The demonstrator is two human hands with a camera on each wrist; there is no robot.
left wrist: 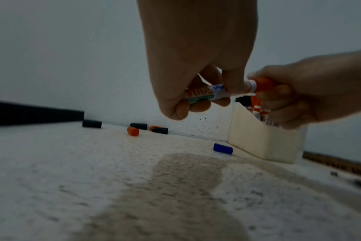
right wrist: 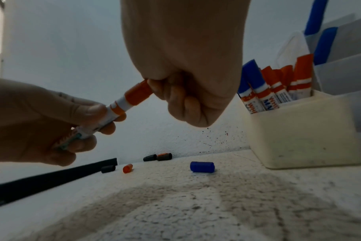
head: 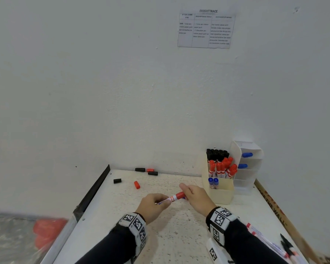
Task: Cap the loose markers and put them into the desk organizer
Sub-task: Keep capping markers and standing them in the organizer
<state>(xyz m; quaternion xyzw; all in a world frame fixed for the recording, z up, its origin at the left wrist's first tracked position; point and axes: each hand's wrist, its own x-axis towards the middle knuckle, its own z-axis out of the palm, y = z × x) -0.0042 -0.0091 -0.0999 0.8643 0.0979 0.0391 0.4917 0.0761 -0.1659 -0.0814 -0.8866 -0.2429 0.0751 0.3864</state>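
red marker [head: 169,199] | left hand [head: 152,206] gripping barrel, right hand [head: 195,195] pinching its cap on | next: i'm judging it needs dropping into desk organizer [head: 220,193] just right

Head view looks down from above; both wrist views sit low, sharing the table [head: 170,235].

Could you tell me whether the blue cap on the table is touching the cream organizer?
No, the blue cap lies apart from the organizer, with bare table between them.

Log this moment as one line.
left hand: grips red marker barrel | right hand: grips its cap | organizer: part-filled
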